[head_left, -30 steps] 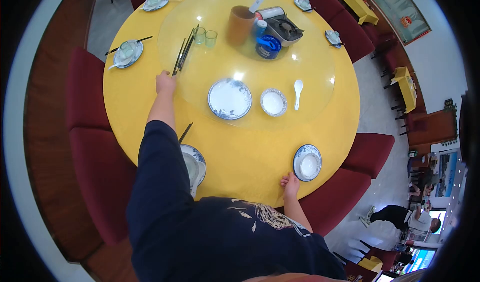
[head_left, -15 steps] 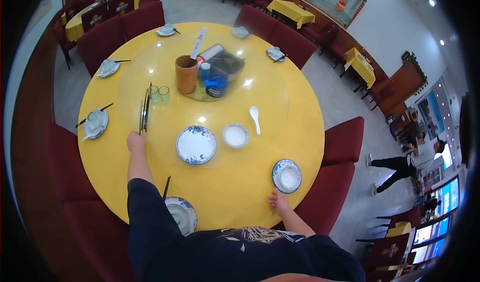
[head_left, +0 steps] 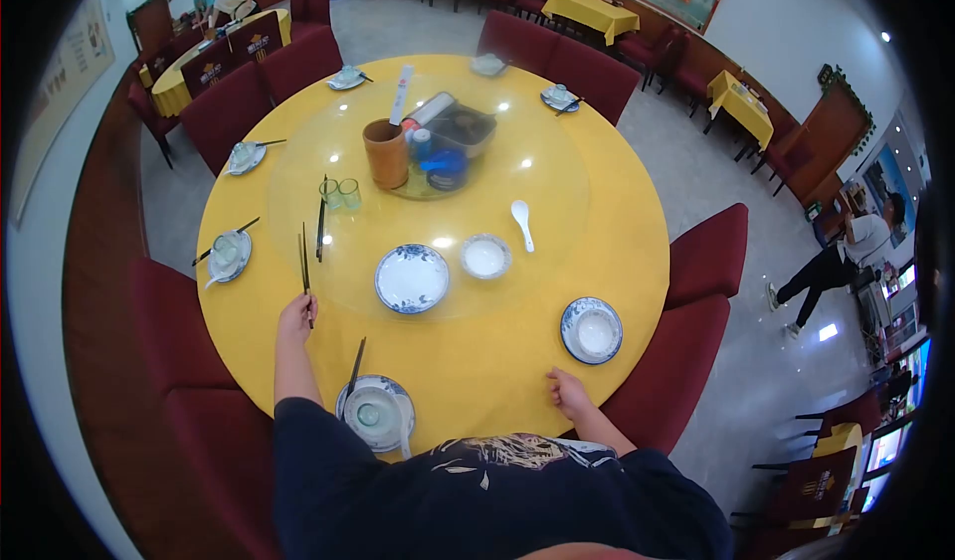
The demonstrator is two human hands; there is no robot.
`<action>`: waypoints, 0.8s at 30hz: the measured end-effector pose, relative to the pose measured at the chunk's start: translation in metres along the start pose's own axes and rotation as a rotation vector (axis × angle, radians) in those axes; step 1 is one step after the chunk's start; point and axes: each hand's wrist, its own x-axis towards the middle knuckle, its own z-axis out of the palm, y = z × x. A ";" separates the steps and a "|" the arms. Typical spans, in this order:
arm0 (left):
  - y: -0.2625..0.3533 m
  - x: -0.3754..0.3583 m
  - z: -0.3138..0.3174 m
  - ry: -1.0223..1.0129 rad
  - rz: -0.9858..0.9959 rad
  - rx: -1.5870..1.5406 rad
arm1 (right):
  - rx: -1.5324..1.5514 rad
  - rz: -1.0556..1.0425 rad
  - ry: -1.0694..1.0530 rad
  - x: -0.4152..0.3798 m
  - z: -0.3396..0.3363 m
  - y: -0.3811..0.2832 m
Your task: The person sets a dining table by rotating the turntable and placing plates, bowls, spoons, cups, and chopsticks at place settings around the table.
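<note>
- Your left hand [head_left: 297,313] is closed around the black chopsticks [head_left: 304,262], above the left part of the round table [head_left: 487,386], inward of its left edge.
- The held chopsticks reach forward from your fingers, toward the far edge, with a short end showing at your hand's near side.
- Just to their right, more chopsticks [head_left: 320,230] lie on the glass turntable [head_left: 557,187], beside two green glasses [head_left: 340,195].
- Your right hand [head_left: 569,393] is loosely curled over the table's near right edge, apart from the plate [head_left: 571,347] with a small bowl [head_left: 597,332] on it; you cannot tell from this view whether the fingers grip anything.
- On the turntable's near part, right of your left hand, sit a blue-rimmed plate [head_left: 412,279], a patterned bowl [head_left: 485,257] and a white spoon [head_left: 522,226], in that order rightward.
- Closer to you at the near edge, right of your left forearm, is a place setting [head_left: 376,411] with its own chopsticks [head_left: 356,366].
- The brown container [head_left: 386,155] stands farther off, toward the far edge.
</note>
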 end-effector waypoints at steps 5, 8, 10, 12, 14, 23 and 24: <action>0.001 -0.141 0.166 0.068 0.257 -0.177 | -0.175 -0.145 -0.300 -0.044 0.039 -0.034; -0.064 -0.189 0.226 -0.058 0.174 0.138 | -0.316 -0.474 -0.477 -0.096 0.078 -0.072; -0.107 -0.214 0.268 -0.215 -0.009 0.283 | -0.284 -0.660 -0.560 -0.116 0.090 -0.087; -0.141 -0.226 0.297 -0.414 -0.201 0.190 | -0.246 -0.802 -0.578 -0.124 0.096 -0.097; -0.166 -0.221 0.302 -0.469 -0.122 0.241 | -0.547 -0.781 -0.502 -0.122 0.084 -0.100; -0.191 -0.195 0.284 -0.355 0.295 0.983 | -1.082 -1.043 -0.146 -0.052 0.054 -0.025; -0.192 -0.198 0.284 -0.374 0.278 1.017 | -1.118 -0.991 -0.151 -0.039 0.047 -0.008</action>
